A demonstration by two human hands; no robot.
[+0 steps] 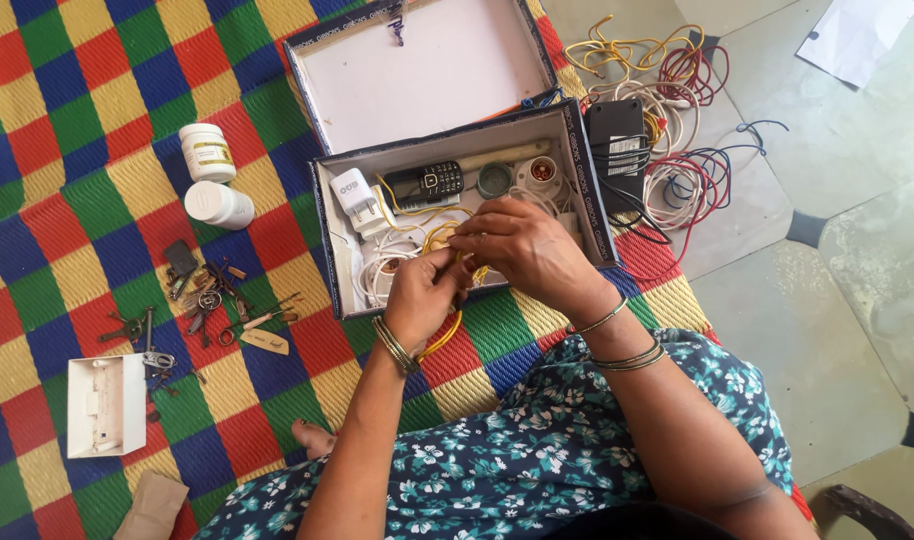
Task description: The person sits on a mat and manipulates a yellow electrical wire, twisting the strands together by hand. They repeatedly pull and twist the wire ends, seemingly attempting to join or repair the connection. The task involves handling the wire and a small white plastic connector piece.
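Note:
My left hand and my right hand meet over the near edge of an open cardboard box. Both pinch a yellow wire that loops down below my left wrist and runs up between the fingers. Inside the box lie a black keypad phone, a white charger plug, white cables, a round bulb holder and a small grey round part. My fingers hide where the wire ends.
The box lid lies open behind the box. Two white jars, a pile of keys and small tools and a white switch box sit on the chequered mat at left. A black adapter and tangled coloured wires lie at right.

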